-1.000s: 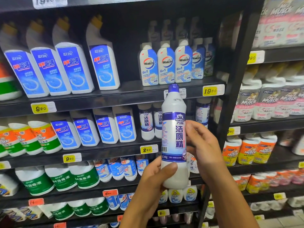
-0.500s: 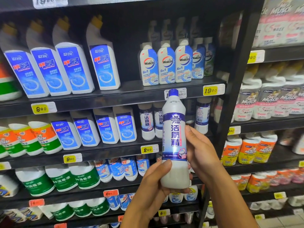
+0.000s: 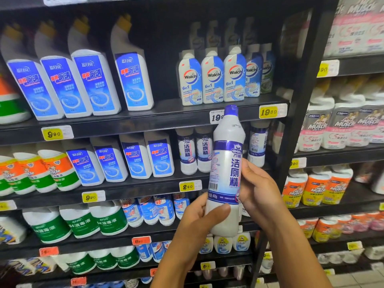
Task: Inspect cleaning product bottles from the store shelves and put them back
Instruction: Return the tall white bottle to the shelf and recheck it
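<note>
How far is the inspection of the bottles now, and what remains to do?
In hand: both the left hand and the right hand hold the white bottle, tilted, off the shelf. Left: returning it to the gap beside the matching bottles. Whether any others are done cannot be told.

Both hands [image 3: 199,223] grip a tilted white bottle [image 3: 225,175].
</note>
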The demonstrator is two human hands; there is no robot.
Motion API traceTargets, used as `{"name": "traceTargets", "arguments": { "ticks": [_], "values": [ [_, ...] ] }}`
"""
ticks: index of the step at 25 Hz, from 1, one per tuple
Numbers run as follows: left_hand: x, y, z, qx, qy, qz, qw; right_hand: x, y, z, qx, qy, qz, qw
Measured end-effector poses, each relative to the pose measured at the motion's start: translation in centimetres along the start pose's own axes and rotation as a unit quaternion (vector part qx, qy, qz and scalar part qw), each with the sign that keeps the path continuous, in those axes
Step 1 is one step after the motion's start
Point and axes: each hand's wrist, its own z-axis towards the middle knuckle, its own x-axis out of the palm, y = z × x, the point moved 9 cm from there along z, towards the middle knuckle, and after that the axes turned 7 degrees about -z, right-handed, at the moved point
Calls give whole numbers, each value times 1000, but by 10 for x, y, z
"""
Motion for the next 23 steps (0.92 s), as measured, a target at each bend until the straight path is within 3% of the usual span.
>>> {"name": "traceTargets", "arguments": {
  "ticks": [4,11,14,18,23],
  "values": [
    [-4,-7,2,31,14,27,999,5,10,-7,-31,61,14,998],
    [-15,7,10,14,68,-19,997,13,24,-18,-76,130,-113,982],
    [-17,13,13,21,75,-20,997,12,27,-19,-96,120,-160,975],
    [-19,7,23,51,26,128,990,9,25,-19,-108,94,-220,965],
    [-32,-16,30,125,-76,229,962,23,25,-26,-119,148,-269,944]
  ]
}}
